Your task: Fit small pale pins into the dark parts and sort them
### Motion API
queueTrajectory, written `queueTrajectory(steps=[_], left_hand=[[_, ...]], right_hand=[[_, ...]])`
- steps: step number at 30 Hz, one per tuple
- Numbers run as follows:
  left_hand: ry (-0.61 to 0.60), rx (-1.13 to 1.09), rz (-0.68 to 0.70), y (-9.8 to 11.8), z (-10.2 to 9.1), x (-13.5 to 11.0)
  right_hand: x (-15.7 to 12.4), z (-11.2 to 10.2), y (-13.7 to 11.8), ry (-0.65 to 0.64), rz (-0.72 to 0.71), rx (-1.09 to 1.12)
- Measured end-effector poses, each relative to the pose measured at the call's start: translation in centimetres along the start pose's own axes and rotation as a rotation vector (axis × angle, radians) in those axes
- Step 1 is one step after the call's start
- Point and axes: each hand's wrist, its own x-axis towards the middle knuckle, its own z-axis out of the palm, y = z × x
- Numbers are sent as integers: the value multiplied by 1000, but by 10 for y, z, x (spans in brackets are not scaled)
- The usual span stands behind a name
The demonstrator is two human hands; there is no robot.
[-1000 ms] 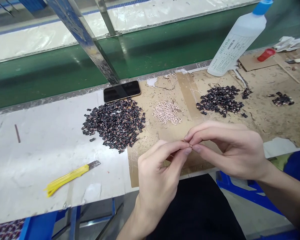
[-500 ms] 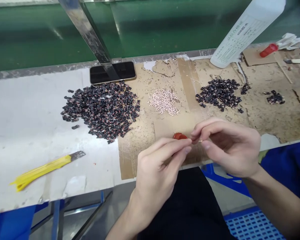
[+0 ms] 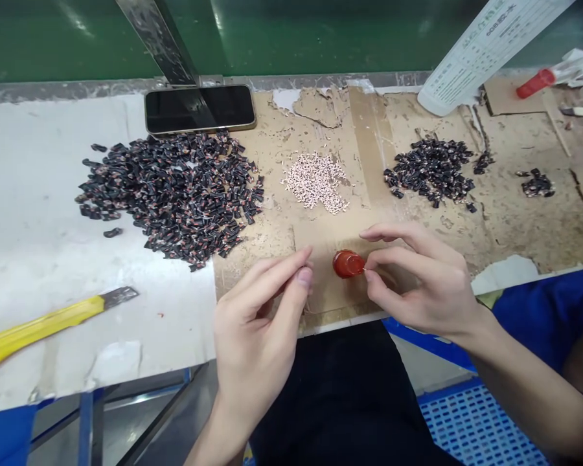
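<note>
A small glossy red round cap (image 3: 348, 264) lies on worn cardboard (image 3: 320, 291), between my two hands. My right hand (image 3: 418, 278) is at its right edge, with thumb and fingertips pinched on a tiny pale part that is barely visible. My left hand (image 3: 257, 317) is to the left of the cap and apart from it, fingertips closed and holding nothing I can see. Ahead of my hands lie a heap of pale tiny parts (image 3: 315, 182) and a heap of dark small parts (image 3: 430, 171).
A larger dark heap (image 3: 170, 200) lies on the white table surface (image 3: 34, 259), below a phone (image 3: 199, 110). A yellow utility knife (image 3: 43, 327) is at the left. A white glue bottle (image 3: 486, 55) lies at the back right, near a small dark heap (image 3: 537, 185).
My hands have moved apart, my left hand going left. The red cap, hidden earlier and then partly shown, is now fully in view. The whole scene has shifted as my head moved.
</note>
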Motion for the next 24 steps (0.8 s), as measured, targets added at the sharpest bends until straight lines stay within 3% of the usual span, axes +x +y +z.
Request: queueTrajectory(steps=[8, 12, 16, 20, 24], left_hand=[[29, 9, 22, 2, 1, 0], [42, -32, -63, 4, 2, -2], [16, -199, -181, 11, 10, 0], [-149, -397, -291, 20, 26, 5], [-258, -550, -382, 24, 41, 6]], right_hand=[[0, 1, 2, -30, -25, -63], [2, -3, -1, -13, -8, -31], [1, -10, -4, 23, 159, 239], [-3, -16, -7, 71, 372, 634], [-4, -20, -15, 90, 472, 889]])
